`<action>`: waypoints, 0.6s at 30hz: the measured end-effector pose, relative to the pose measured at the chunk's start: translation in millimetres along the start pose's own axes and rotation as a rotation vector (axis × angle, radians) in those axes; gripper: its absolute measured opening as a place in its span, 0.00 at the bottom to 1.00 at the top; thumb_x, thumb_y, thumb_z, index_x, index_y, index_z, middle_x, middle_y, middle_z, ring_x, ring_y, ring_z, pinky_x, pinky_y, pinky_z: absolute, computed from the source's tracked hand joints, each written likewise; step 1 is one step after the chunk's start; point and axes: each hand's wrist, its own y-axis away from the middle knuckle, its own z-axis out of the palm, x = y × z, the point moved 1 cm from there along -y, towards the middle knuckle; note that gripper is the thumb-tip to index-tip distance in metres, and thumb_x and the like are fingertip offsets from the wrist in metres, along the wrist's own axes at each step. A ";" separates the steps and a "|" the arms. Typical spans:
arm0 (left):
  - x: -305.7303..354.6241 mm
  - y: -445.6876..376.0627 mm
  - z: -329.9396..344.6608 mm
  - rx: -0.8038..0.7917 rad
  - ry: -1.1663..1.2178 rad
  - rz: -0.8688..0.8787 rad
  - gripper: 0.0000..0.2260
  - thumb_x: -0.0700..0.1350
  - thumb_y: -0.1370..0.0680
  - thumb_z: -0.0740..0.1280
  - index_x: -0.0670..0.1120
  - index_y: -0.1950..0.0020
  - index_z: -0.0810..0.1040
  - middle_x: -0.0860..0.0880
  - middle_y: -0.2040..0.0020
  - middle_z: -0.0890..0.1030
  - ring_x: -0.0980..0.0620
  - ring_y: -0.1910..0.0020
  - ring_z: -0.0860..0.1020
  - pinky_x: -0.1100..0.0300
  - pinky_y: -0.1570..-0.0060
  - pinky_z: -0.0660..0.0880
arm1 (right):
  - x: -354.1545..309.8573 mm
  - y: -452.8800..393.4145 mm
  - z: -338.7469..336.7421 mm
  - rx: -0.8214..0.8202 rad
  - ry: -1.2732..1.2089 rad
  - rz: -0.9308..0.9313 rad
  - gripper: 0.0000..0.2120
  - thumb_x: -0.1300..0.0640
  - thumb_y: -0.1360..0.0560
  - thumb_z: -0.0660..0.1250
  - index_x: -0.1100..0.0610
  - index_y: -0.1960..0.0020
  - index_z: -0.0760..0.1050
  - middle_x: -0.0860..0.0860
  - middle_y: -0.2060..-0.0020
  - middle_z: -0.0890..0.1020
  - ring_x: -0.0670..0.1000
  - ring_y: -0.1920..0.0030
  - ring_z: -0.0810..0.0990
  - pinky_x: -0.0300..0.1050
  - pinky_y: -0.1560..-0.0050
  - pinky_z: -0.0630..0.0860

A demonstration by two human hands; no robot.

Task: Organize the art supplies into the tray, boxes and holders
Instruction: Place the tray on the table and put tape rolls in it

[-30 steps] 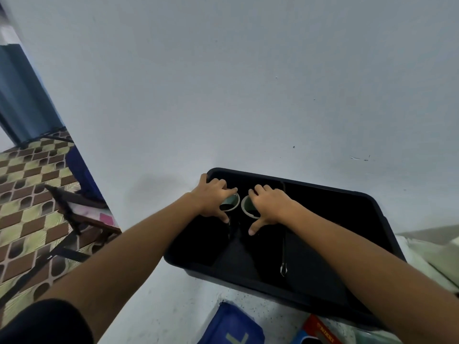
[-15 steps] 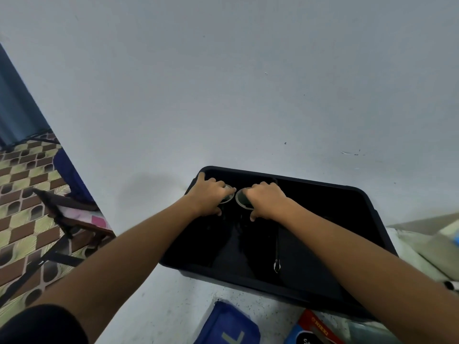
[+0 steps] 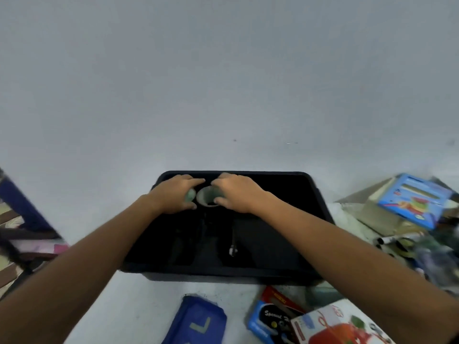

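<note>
A black tray (image 3: 320, 209) stands on the white table against the wall. At its far left end are two pale green cups. My left hand (image 3: 173, 194) is closed over the left cup (image 3: 190, 194), which is mostly hidden under the fingers. My right hand (image 3: 236, 192) grips the right cup (image 3: 208, 198), which is tilted with its open mouth facing me. The two cups sit side by side, almost touching. A thin dark tool with a metal tip (image 3: 233, 244) lies on the tray floor.
Near the front edge lie a blue pouch (image 3: 198, 321), a red and blue box (image 3: 273, 316) and a white box with red print (image 3: 342, 326). At right are a blue boxed set (image 3: 414, 199) on cardboard, plus a blurred heap of markers and supplies (image 3: 407, 244).
The view has swung right, so the tray looks squarer and the right-hand supplies appear. My right hand has tilted its cup toward me; both hands remain on the cups.
</note>
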 end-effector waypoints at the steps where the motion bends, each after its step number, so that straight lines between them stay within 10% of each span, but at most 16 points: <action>1: 8.9 -0.2 -7.0 0.049 0.051 0.040 0.33 0.49 0.27 0.73 0.49 0.24 0.64 0.46 0.30 0.71 0.46 0.31 0.68 0.56 0.33 0.64 | 6.5 12.3 -7.9 0.042 -0.019 0.007 0.23 0.48 0.23 0.65 0.56 0.31 0.70 0.55 0.37 0.74 0.58 0.39 0.76 0.53 0.42 0.74; 18: 406.4 -67.8 9.2 -0.016 0.139 0.838 0.34 0.66 0.29 0.60 0.49 0.28 0.71 0.45 0.33 0.74 0.46 0.34 0.70 0.50 0.36 0.70 | 232.7 388.5 -73.9 0.114 0.061 0.724 0.20 0.48 0.25 0.66 0.52 0.34 0.74 0.55 0.38 0.77 0.58 0.38 0.75 0.51 0.43 0.74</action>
